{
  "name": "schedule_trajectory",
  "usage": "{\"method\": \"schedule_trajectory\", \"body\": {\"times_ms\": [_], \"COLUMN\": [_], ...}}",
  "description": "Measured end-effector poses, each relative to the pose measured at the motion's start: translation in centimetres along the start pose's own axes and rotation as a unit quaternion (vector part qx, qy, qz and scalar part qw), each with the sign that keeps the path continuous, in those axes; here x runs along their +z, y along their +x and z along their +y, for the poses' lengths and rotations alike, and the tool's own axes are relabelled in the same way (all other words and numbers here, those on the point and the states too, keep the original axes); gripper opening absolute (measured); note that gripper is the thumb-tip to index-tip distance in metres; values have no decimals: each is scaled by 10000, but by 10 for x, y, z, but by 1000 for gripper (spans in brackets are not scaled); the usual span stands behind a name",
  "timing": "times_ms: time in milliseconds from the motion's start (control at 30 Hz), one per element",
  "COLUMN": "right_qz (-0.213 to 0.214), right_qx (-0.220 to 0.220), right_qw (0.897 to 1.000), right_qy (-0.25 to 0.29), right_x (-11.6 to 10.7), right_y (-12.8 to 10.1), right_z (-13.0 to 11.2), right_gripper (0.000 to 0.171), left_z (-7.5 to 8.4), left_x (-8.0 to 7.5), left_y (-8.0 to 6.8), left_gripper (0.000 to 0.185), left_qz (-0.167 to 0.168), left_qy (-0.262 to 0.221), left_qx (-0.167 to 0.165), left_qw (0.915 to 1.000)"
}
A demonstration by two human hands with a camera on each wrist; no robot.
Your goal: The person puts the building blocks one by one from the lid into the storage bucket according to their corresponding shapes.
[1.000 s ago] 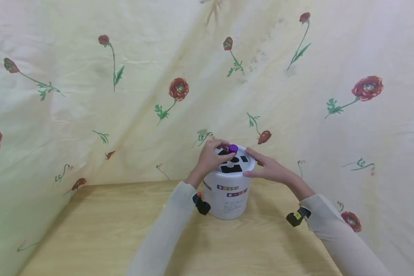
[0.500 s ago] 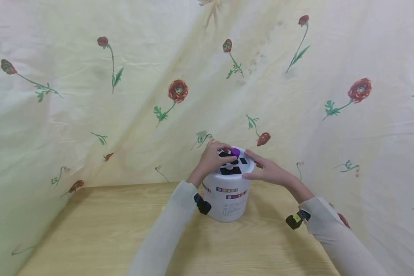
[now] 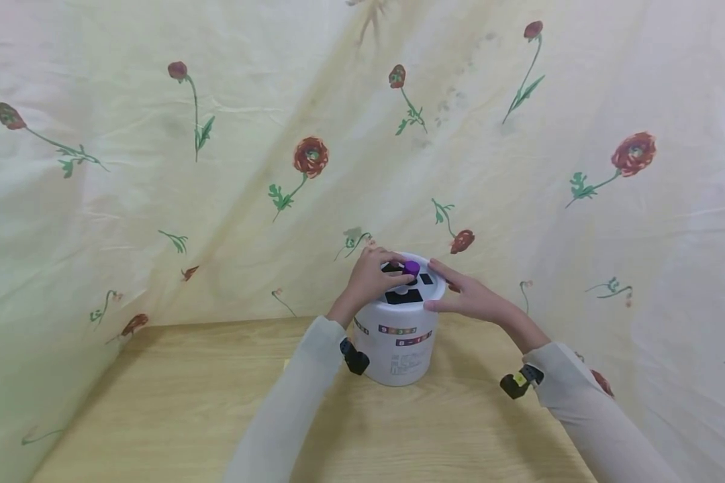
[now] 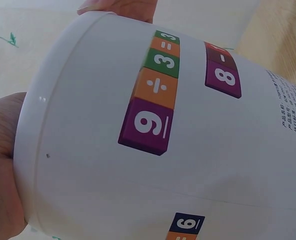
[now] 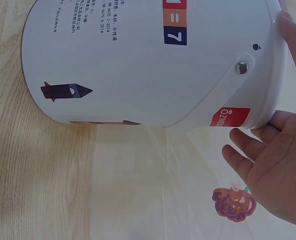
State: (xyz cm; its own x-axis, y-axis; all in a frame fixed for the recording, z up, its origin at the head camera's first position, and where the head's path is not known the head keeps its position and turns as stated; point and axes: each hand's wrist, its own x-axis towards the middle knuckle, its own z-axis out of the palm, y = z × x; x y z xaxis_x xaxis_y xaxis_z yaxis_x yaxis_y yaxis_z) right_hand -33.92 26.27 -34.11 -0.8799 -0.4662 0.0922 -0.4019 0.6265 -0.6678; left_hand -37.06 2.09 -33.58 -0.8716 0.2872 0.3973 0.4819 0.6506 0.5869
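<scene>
A white plastic bucket (image 3: 399, 342) stands on the wooden table, its lid (image 3: 431, 290) cut with black shape holes. My left hand (image 3: 382, 272) reaches over the lid from the left and pinches a small purple round piece (image 3: 412, 268) at a hole near the lid's middle. My right hand (image 3: 454, 290) rests on the lid's right rim with straight fingers, the thumb on the near edge. The left wrist view shows the bucket (image 4: 163, 140) wall close up with printed number blocks. In the right wrist view my right hand (image 5: 273, 170) has its fingers spread beside the bucket (image 5: 153, 60).
A pale yellow cloth with red flowers (image 3: 314, 154) hangs close behind the bucket and along both sides. The wooden table (image 3: 175, 402) stretches toward me in front of the bucket. A black camera strap (image 3: 355, 359) sits on each wrist.
The purple piece sits slightly lower against the lid than a second ago. Both hands stay where they were on the bucket.
</scene>
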Motion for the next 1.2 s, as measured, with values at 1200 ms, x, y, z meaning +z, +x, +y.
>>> {"method": "schedule_trajectory", "body": {"times_ms": [1200], "right_qz": [17], "right_qx": [10], "right_qw": [10000], "right_qy": [75], "right_x": [1], "right_y": [-4], "right_z": [-2], "right_gripper": [98], "left_z": [2], "left_x": [-1], "left_y": [-6], "left_gripper": [41], "left_qz": [89], "left_qy": [380], "left_qx": [190], "left_qw": [9991]}}
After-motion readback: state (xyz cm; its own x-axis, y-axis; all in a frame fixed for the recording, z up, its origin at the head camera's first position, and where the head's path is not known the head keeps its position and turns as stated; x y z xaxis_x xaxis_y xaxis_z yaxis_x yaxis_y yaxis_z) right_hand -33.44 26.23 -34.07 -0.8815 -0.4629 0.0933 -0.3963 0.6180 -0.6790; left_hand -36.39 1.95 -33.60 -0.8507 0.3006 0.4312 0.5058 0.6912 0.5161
